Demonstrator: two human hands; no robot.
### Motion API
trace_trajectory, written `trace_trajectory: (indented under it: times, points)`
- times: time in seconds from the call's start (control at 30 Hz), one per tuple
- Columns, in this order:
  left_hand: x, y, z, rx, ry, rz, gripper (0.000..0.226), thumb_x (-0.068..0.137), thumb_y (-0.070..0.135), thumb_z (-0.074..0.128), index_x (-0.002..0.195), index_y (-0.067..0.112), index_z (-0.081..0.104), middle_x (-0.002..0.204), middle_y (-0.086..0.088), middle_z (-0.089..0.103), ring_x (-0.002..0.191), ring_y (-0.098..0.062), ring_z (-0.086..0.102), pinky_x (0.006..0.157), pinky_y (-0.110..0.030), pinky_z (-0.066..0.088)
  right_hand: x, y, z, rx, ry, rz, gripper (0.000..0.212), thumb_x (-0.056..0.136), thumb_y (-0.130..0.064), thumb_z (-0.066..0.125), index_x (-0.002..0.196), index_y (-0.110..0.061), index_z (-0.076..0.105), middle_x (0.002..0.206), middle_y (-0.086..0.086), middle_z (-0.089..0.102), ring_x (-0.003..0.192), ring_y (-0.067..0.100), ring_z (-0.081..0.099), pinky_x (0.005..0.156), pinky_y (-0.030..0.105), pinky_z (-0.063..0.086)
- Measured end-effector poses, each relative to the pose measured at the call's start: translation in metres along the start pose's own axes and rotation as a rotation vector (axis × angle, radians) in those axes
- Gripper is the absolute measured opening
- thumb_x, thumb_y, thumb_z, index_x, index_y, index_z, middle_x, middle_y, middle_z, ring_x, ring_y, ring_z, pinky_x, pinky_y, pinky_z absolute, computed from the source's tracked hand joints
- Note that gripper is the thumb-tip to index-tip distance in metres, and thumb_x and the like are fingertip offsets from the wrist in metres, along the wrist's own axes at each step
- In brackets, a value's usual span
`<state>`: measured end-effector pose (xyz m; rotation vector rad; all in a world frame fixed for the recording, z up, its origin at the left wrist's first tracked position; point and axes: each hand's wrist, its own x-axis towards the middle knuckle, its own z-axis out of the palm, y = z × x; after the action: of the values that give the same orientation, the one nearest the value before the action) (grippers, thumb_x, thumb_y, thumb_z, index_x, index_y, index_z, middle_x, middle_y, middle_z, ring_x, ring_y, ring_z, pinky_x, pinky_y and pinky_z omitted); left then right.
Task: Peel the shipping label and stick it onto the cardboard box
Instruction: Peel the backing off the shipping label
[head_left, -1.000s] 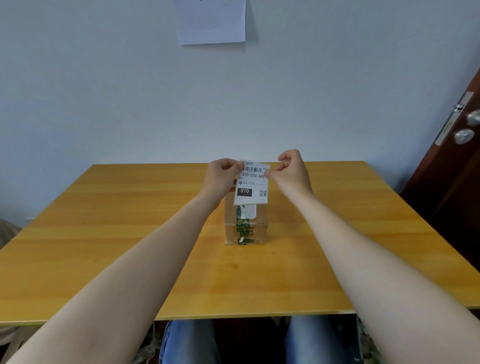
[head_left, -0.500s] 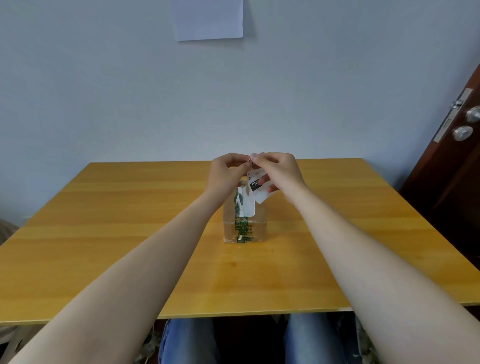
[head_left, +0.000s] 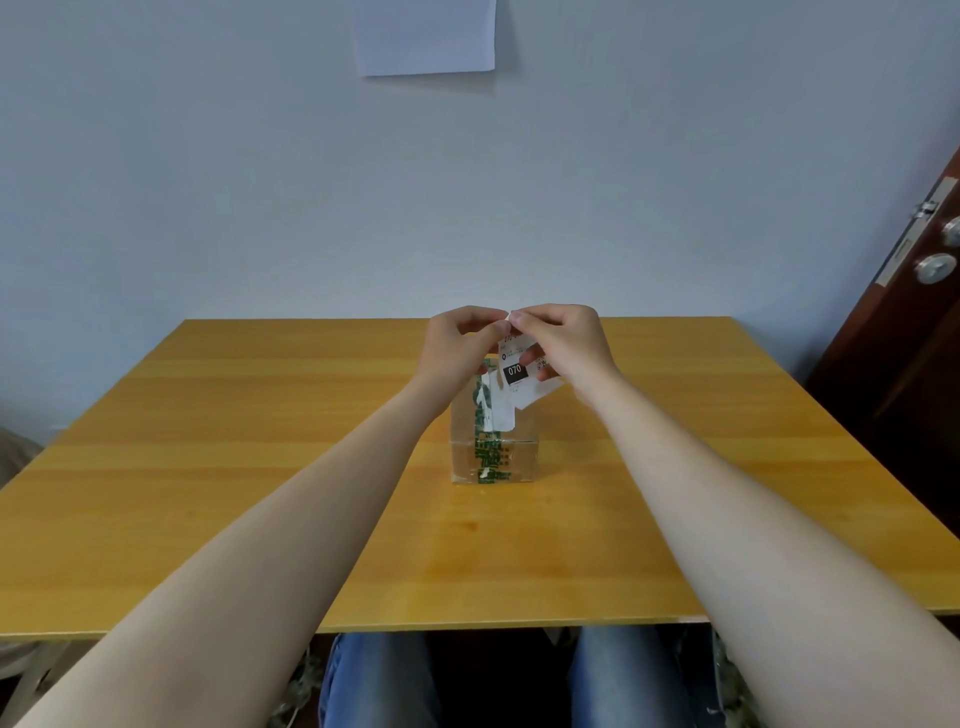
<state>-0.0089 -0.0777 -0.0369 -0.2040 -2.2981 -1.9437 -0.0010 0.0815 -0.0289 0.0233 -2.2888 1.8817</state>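
A small cardboard box (head_left: 522, 457) with green printed tape down its front stands at the middle of the wooden table (head_left: 260, 467). Above its top I hold a white shipping label (head_left: 519, 376) with a black "070" patch, tilted to the right. My left hand (head_left: 457, 345) and my right hand (head_left: 563, 343) meet at the label's top corner, fingertips pinched together there. My right fingers also support the label from behind. A white strip hangs below the label in front of the box.
A sheet of paper (head_left: 426, 36) is stuck on the pale wall behind the table. A dark door (head_left: 914, 338) with metal handles stands at the right. My knees in jeans (head_left: 374, 680) show under the table's near edge.
The label was held flat and upright by its two top corners; both hands have since come together at one corner and the label now hangs tilted.
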Motion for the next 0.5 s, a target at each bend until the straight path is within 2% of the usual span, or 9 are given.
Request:
trace_trajectory:
  times: [0.17, 0.3, 0.5]
  points:
    - [-0.0003, 0.0009, 0.0005, -0.023, -0.012, -0.021, 0.019, 0.098, 0.028, 0.069, 0.107, 0.015, 0.078, 0.101, 0.001, 0.079, 0.089, -0.014, 0.077, 0.074, -0.035, 0.063, 0.0011, 0.0001, -0.0006, -0.011, -0.011, -0.012, 0.017, 0.098, -0.025, 0.071, 0.106, -0.014, 0.082, 0.096, 0.004, 0.079, 0.063, 0.013, 0.070, 0.044, 0.027, 0.049]
    - [0.0000, 0.0025, 0.0008, -0.032, -0.017, -0.027, 0.020, 0.099, 0.029, 0.066, 0.106, 0.014, 0.078, 0.098, 0.002, 0.079, 0.086, -0.012, 0.077, 0.069, -0.029, 0.063, 0.0012, 0.0013, -0.0012, -0.024, -0.016, -0.029, 0.017, 0.100, -0.023, 0.068, 0.106, -0.013, 0.081, 0.096, 0.005, 0.079, 0.063, 0.013, 0.070, 0.046, 0.029, 0.051]
    - [0.0009, 0.0030, -0.0012, -0.084, -0.021, -0.081, 0.022, 0.100, 0.027, 0.064, 0.104, 0.012, 0.078, 0.096, 0.002, 0.079, 0.084, -0.015, 0.076, 0.077, -0.041, 0.064, 0.0003, 0.0003, -0.0017, -0.056, -0.034, -0.061, 0.011, 0.098, -0.023, 0.071, 0.098, -0.019, 0.081, 0.094, 0.003, 0.079, 0.065, 0.011, 0.070, 0.048, 0.029, 0.054]
